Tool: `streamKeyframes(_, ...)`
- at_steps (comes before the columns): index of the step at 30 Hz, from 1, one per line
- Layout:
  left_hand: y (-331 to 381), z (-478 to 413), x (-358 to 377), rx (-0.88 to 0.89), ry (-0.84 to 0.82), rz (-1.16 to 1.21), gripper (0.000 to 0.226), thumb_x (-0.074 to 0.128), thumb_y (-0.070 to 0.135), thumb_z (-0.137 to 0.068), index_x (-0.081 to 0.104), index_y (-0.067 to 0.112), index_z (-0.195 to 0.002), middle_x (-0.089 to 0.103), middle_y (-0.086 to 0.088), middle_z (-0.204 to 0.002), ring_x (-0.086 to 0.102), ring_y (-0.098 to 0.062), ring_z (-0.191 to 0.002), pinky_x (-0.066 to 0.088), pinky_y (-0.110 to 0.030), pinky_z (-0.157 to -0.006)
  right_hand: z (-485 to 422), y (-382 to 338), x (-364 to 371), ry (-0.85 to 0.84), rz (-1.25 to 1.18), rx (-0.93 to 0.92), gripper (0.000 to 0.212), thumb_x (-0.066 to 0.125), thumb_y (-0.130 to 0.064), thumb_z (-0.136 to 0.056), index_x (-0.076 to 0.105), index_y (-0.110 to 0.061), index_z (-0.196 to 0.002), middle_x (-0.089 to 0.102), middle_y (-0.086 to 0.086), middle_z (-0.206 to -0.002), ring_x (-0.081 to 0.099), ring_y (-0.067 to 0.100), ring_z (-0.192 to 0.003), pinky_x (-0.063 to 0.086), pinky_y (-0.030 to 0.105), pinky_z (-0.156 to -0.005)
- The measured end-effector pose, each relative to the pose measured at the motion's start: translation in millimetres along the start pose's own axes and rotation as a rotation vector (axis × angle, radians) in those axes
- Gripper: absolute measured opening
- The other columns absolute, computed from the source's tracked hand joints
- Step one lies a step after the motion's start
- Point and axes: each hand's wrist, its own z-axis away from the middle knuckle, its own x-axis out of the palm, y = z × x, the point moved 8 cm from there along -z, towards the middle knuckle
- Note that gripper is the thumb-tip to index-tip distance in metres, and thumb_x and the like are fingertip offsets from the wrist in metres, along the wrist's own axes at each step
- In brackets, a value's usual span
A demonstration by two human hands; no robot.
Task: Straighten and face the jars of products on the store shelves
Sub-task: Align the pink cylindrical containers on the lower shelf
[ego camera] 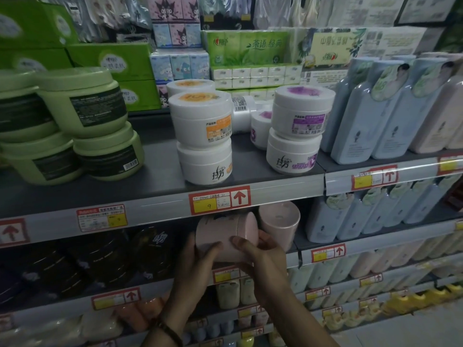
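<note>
Pink jar (225,234), tipped sideways, gripped between left hand (198,259) and right hand (263,261).

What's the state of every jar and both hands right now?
pink jar: on its side, gripped by both hands.
left hand: grips pink jar.
right hand: grips pink jar.
second pink jar: behind it, not held.
orange-label jars: stacked upright, top one back label out.
purple-label jars: stacked upright, top one back label out.
white jar: lying on its side.
green jars: stacked, back labels out.
</note>
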Motion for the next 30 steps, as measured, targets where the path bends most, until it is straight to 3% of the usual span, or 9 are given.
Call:
streamKeyframes(3, 13.1, 1.7, -3.9, 0.186, -0.066, -0.230, 0.090, 0.082, 0.017, -0.087, 0.032, 0.050, -0.154, 0.048, 0.023, -0.148, 0.049, 0.003, -0.134, 0.047, -0.019, -0.099, -2.4, -6.9, -3.2, 0.057, 0.173, -0.090, 0.059, 0.099, -0.029, -0.062, 0.075, -0.022, -0.116, 0.081, 0.000, -0.108, 0.078, 0.024, -0.100, 0.065, 0.054, -0.087)
streamKeyframes(5, 21.1, -0.6, -2.7, 0.315, -0.098, -0.400, 0.105, 0.089, 0.022, -0.080, 0.023, 0.055, -0.155, 0.032, 0.033, -0.155, 0.035, 0.010, -0.143, 0.041, -0.019, -0.109, -3.7, -13.8, -5.7, 0.104, 0.309, -0.158, 0.065, 0.100, -0.042, -0.052, 0.075, -0.029, -0.111, 0.080, -0.011, -0.105, 0.076, 0.015, -0.098, 0.066, 0.049, -0.083)
streamKeyframes(9, 34.7, -4.1, 13.7, 0.470, -0.185, -0.535, 0.106, 0.092, 0.046, -0.073, 0.030, 0.042, -0.160, 0.029, 0.030, -0.163, 0.031, 0.002, -0.151, 0.038, -0.033, -0.120, -2.3, -29.5, -3.8, 0.137, 0.512, -0.311, 0.064, 0.100, -0.044, -0.051, 0.067, -0.039, -0.106, 0.074, -0.025, -0.098, 0.067, -0.007, -0.097, 0.064, 0.031, -0.077)
streamKeyframes(12, 38.3, -4.2, 23.4, 0.474, -0.203, -0.515, 0.106, 0.092, 0.056, -0.068, 0.030, 0.053, -0.155, 0.032, 0.039, -0.157, 0.033, 0.006, -0.149, 0.037, -0.034, -0.122, -1.4, -35.7, 1.7, 0.127, 0.629, -0.392, 0.069, 0.102, -0.034, -0.056, 0.058, -0.046, -0.108, 0.066, -0.030, -0.103, 0.058, -0.022, -0.101, 0.054, 0.009, -0.073)
streamKeyframes(16, 37.3, -5.3, 26.7, 0.497, -0.133, -0.580, 0.104, 0.081, 0.069, -0.064, 0.020, 0.070, -0.148, 0.027, 0.052, -0.150, 0.031, 0.005, -0.149, 0.033, -0.036, -0.122, -3.9, -36.6, 5.1, 0.126, 0.706, -0.422, 0.078, 0.101, -0.036, -0.053, 0.053, -0.047, -0.113, 0.061, -0.034, -0.107, 0.054, -0.028, -0.101, 0.047, 0.001, -0.071)
streamKeyframes(21, 23.3, -10.7, 27.4, 0.477, -0.108, -0.531, 0.104, 0.095, 0.043, -0.068, 0.030, 0.058, -0.148, 0.036, 0.035, -0.154, 0.038, -0.002, -0.148, 0.043, -0.041, -0.120, -5.5, -37.6, 6.8, 0.125, 0.724, -0.459, 0.076, 0.100, -0.040, -0.051, 0.051, -0.051, -0.108, 0.062, -0.032, -0.109, 0.054, -0.026, -0.102, 0.048, 0.002, -0.074)
streamKeyframes(25, 11.9, -16.2, 24.8, 0.429, -0.079, -0.481, 0.107, 0.097, 0.037, -0.068, 0.030, 0.055, -0.149, 0.042, 0.022, -0.159, 0.039, -0.004, -0.148, 0.044, -0.041, -0.119, -6.6, -34.7, 11.3, 0.144, 0.740, -0.497, 0.083, 0.092, -0.058, -0.052, 0.054, -0.045, -0.125, 0.066, -0.024, -0.121, 0.059, -0.009, -0.108, 0.055, 0.020, -0.092)
streamKeyframes(28, 3.4, -19.9, 22.6, 0.381, -0.082, -0.434, 0.109, 0.097, 0.036, -0.068, 0.032, 0.045, -0.155, 0.043, 0.020, -0.160, 0.039, -0.004, -0.149, 0.044, -0.043, -0.119, -4.0, -36.1, 15.6, 0.150, 0.737, -0.524, 0.083, 0.095, -0.054, -0.053, 0.051, -0.050, -0.124, 0.060, -0.034, -0.118, 0.054, -0.019, -0.109, 0.046, 0.007, -0.089)
streamKeyframes(30, -1.0, -22.6, 22.1, 0.370, -0.094, -0.413, 0.110, 0.096, 0.037, -0.068, 0.032, 0.043, -0.157, 0.043, 0.021, -0.160, 0.039, -0.004, -0.149, 0.045, -0.042, -0.118, -3.4, -34.4, 16.3, 0.148, 0.723, -0.514, 0.086, 0.095, -0.052, -0.052, 0.049, -0.051, -0.125, 0.060, -0.032, -0.119, 0.052, -0.021, -0.110, 0.042, 0.003, -0.084)
